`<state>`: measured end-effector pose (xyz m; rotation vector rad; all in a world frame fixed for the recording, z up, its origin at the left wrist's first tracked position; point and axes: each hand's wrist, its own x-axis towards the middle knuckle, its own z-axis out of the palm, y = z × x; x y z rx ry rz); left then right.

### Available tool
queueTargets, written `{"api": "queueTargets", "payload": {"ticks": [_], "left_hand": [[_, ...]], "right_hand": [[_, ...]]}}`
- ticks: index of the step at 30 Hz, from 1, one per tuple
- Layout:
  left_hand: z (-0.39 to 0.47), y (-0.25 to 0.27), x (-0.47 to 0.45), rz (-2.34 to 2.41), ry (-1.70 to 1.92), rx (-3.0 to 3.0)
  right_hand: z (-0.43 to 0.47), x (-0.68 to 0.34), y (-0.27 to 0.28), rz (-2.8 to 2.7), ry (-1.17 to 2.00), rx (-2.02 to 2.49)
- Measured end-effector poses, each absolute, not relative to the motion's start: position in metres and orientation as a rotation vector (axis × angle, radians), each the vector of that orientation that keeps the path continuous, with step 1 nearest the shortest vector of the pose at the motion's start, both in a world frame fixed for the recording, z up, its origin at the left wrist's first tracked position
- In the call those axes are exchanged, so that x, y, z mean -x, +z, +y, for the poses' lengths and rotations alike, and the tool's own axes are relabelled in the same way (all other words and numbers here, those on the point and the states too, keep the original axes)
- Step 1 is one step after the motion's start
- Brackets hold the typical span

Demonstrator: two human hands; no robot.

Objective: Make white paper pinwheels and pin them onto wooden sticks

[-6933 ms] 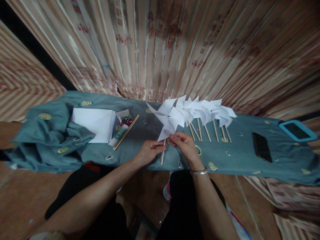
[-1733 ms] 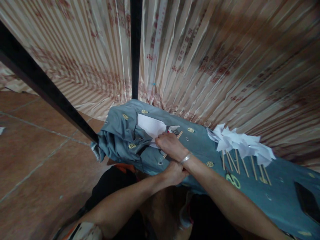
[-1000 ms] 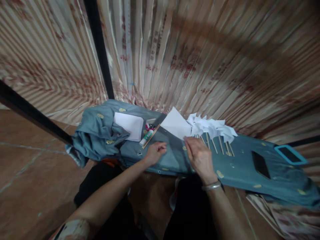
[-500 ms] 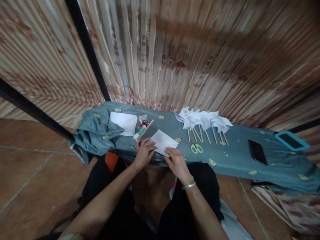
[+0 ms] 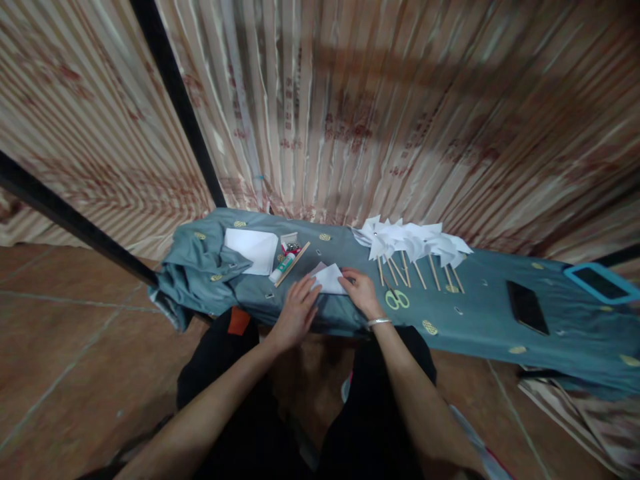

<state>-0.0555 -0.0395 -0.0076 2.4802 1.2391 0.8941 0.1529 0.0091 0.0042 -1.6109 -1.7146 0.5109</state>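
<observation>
A sheet of white paper (image 5: 331,280), folded over to a pointed shape, lies on the cloth-covered table between my hands. My left hand (image 5: 299,308) holds its left edge, fingers close together. At the right end of the fold, my right hand (image 5: 361,291) pinches the paper between thumb and fingers. Left of the paper are a glue stick (image 5: 282,267) and thin wooden sticks (image 5: 296,261), with a small open box (image 5: 289,243) of pins behind them. Green-handled scissors (image 5: 397,299) rest just right of my right hand.
A stack of white paper (image 5: 251,251) lies at the left. Several white paper pinwheels (image 5: 415,241) on sticks lie along the back. Farther right are a black phone (image 5: 527,307) and a blue-framed tablet (image 5: 601,283). The grey-green tablecloth (image 5: 470,327) is bunched at the left end.
The paper, flat before, is now folded over, its near corner brought up toward the far one. My right hand has moved up and slightly right with it; my left hand stays at the left edge.
</observation>
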Motion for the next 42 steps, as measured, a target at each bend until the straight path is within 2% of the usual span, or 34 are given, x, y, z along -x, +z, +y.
{"api": "queueTargets", "payload": {"ticks": [5,13,42], "left_hand": [[-0.052,-0.012,0.042,1.227,0.602,-2.635],[-0.05,-0.024,0.043,1.311,0.467,-2.699],[-0.046,-0.024,0.045,1.357,0.376,-2.703]], "right_hand": [[0.025,-0.145,-0.004,-1.773,0.5,1.634],[0.029,-0.143,-0.02,-1.777,0.422,1.633],[0.038,-0.139,-0.024,-1.787,0.29,1.6]]}}
